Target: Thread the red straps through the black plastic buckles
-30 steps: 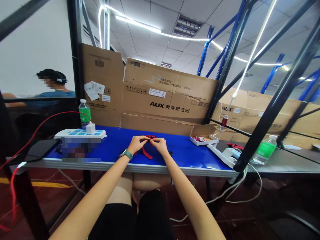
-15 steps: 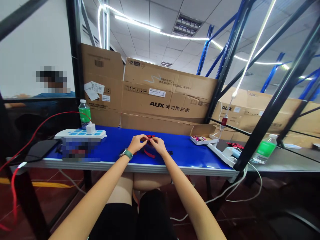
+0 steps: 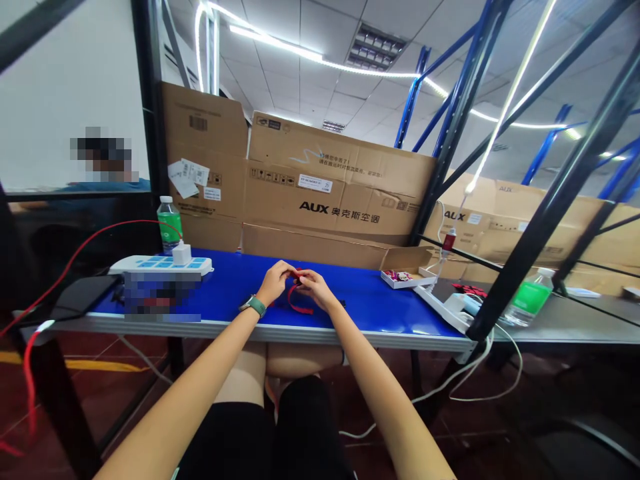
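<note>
A red ribbon (image 3: 299,301) is pinched between both hands above the blue table (image 3: 230,293). My left hand (image 3: 276,280), with a green watch on its wrist, grips the ribbon's left side with closed fingers. My right hand (image 3: 313,285) pinches the right side, and the fingertips of both hands meet. Loose ends of the ribbon hang down onto the table below the hands. A small dark piece (image 3: 341,304) lies just right of my right hand.
A white power strip (image 3: 161,265) and a green bottle (image 3: 169,223) stand at the left. A small open box (image 3: 403,277) of parts sits at the right, beside another power strip (image 3: 445,308) and bottle (image 3: 529,297). Cardboard boxes (image 3: 320,193) line the back. A person sits far left.
Both hands have shifted slightly and drawn closer together on the ribbon. The hanging loop has moved a little to the right under my right hand.
</note>
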A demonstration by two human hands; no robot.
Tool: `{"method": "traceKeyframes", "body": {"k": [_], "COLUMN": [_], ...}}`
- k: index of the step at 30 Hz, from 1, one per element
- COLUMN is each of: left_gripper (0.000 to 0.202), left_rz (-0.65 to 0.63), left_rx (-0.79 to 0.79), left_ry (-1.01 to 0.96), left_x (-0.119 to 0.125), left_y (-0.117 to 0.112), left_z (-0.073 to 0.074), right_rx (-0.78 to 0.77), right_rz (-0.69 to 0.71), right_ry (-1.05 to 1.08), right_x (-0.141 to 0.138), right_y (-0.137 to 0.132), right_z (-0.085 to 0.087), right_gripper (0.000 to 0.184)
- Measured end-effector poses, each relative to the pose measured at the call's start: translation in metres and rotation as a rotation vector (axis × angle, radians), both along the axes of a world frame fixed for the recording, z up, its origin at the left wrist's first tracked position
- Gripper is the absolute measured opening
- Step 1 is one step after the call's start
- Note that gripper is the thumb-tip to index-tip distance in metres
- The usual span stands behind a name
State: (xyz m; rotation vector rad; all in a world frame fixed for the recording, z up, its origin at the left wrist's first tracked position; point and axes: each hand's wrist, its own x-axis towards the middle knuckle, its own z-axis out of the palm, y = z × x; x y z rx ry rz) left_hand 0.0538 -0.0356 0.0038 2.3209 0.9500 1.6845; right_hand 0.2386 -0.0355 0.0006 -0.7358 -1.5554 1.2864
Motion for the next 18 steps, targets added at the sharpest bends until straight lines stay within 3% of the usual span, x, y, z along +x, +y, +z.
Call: {"method": "traceKeyframes", "body": {"k": [7,10,13,16,18], "left_gripper": [0.005,0.002,0.004,0.007,0.008], "left_rz": [-0.083,0.013,0.112,0.227,0.293], "left_rx": [-0.093,-0.089,-0.051,-0.029,-0.026], "left_ry": [0.035,-0.01,-0.013,-0.041,-0.087], "left_x": [0.003,0.001,-0.003,-0.007,-0.01], "left_y": [0.005,0.009,0.014,0.017,0.019], "left_z": [-0.008,-0.01,-0.01,-0.011,-0.012], "right_rx": [0.063,0.139,0.226,0.374,0.484], "right_rz": [-0.027,-0.085,-0.164,-0.337,-0.457], "right_ry": [-0.004,-0.095,-0.206,-0.353,-0.441], "right_x": [-0.003,-0.003,-0.002,0.002,0.007], "right_y": [0.002,0.007,0.014,0.019,0.019], "right_z": [-0.003,-0.007,-0.012,-0.013,-0.012], "right_gripper": [0.051,0.053,0.037,0.018,0.017]}}
